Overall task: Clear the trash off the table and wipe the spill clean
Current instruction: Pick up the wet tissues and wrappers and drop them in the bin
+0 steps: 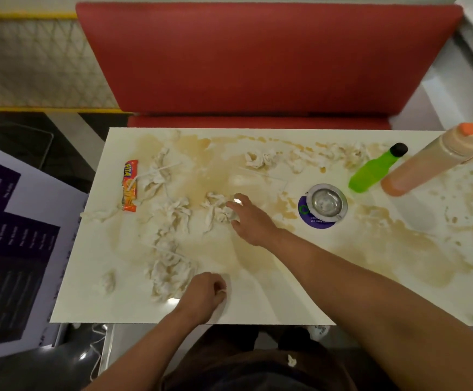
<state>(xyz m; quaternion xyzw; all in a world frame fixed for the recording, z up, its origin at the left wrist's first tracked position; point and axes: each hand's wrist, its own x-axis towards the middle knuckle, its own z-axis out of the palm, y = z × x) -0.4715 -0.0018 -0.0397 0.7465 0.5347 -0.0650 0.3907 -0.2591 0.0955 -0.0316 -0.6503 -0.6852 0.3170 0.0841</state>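
A cream table is smeared with a wide brown spill. Several soaked, crumpled tissues lie across it. My right hand reaches to the table's middle and its fingers touch a crumpled tissue. My left hand rests near the front edge with its fingers curled, beside a bigger wad of tissues; whether it holds anything I cannot tell. An orange snack wrapper lies at the left. More tissues sit at the far side.
A green bottle and a tall orange-capped bottle stand at the right. A metal ashtray sits on a purple coaster. A red booth seat is behind the table. A dark sign stands left.
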